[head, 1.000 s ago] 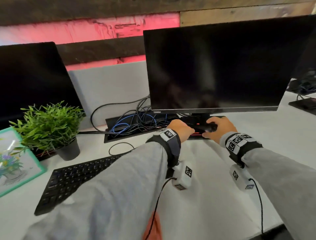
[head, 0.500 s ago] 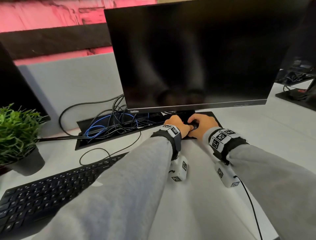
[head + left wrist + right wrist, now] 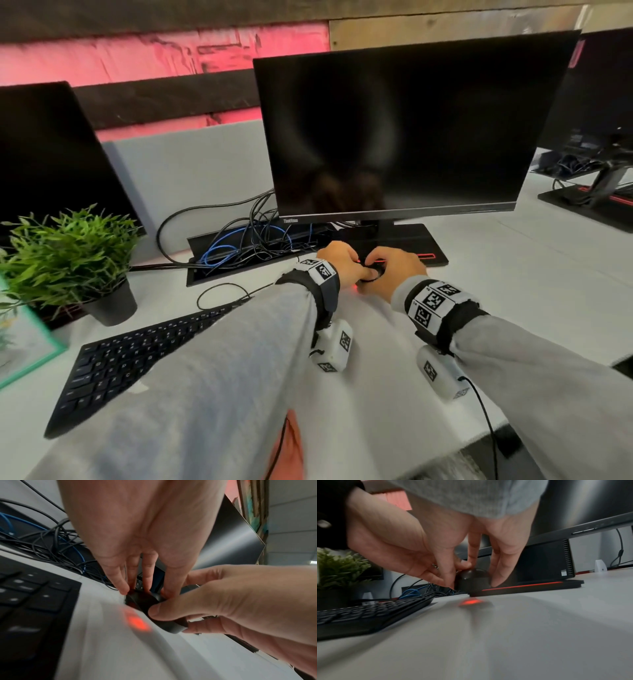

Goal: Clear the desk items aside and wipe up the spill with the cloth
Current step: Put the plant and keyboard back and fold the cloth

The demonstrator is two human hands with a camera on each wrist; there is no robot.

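A black computer mouse hangs just above the white desk, in front of the monitor base. Its red sensor light glows on the desk. My left hand pinches the mouse's left end with its fingertips. My right hand grips the other side, thumb on the near edge and fingers down the right flank. In the right wrist view the mouse is clear of the surface. No cloth or spill is plainly in view.
A black keyboard lies at left. Behind it stand a potted plant and a teal picture frame. Tangled cables fill a tray behind. The big monitor stands close ahead. Something orange-red shows under my left sleeve.
Both hands stayed on the mouse by the monitor base and drew closer together. The mouse now sits off the base's front edge, its red glow on the desk.
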